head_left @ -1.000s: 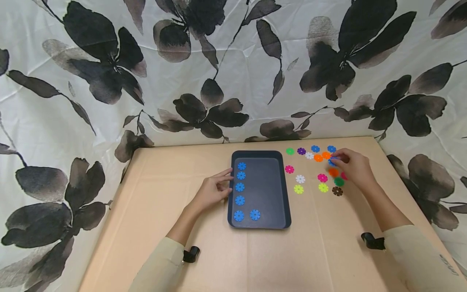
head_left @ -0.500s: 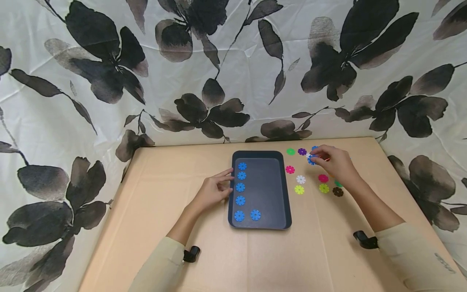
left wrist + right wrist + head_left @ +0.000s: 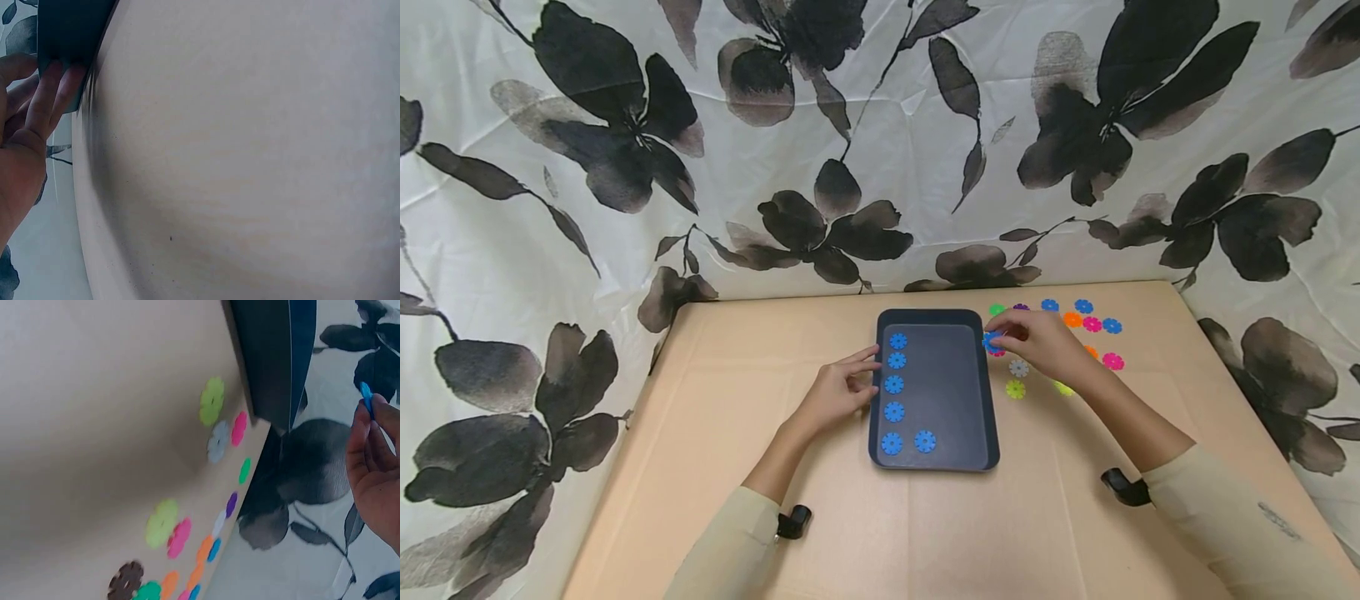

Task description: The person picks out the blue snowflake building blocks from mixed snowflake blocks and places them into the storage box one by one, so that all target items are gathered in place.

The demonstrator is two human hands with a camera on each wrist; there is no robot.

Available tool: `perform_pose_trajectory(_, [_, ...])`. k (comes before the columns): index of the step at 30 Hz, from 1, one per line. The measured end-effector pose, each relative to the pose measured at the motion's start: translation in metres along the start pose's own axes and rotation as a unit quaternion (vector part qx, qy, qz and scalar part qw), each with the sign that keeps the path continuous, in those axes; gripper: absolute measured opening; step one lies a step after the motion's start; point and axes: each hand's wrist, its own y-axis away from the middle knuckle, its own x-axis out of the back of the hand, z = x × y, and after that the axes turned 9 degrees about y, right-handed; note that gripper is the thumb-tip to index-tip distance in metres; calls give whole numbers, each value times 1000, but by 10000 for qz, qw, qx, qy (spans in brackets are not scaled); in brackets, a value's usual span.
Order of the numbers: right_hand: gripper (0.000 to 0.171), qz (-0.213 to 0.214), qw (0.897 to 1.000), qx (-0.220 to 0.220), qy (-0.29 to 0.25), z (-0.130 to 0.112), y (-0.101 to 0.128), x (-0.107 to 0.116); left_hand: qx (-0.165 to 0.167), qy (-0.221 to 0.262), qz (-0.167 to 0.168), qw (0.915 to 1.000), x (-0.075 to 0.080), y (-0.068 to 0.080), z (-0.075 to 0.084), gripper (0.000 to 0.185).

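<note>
A dark grey rectangular tray [image 3: 955, 383] lies on the table. A column of blue notched discs [image 3: 894, 384] runs down its left side, and one more blue disc [image 3: 925, 442] lies beside the lowest. My left hand [image 3: 835, 393] rests its fingers against the tray's left side; the left wrist view shows these fingers [image 3: 45, 103] fairly straight on the outer wall. With thumb and fingertips, my right hand [image 3: 1043, 343] pinches a blue notched disc [image 3: 367, 400]. It is raised by the tray's upper right edge, partly over a pink disc.
Right of the tray lie loose notched discs in several colours, including a yellow-green disc [image 3: 1015, 389], a white disc [image 3: 1018, 367] and orange discs [image 3: 1072, 319]. My right forearm hides some. Floral cloth [image 3: 850, 125] hangs behind the table [image 3: 760, 333].
My right hand has lifted the blue disc from the group at the right and carried it left to the tray's edge. My left hand stays in place.
</note>
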Motion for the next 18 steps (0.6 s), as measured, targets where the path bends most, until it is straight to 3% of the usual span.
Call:
perform_pose_trajectory(9, [22,-685,9963,509,-57,-21,-12,-24,-107,54,8,9999,0,1,-2,43])
perform_pose_trajectory(18, [18,-1357,9840,1152,114,-30,-22,-50,-119,45,-21,9999,1,2,-2,44])
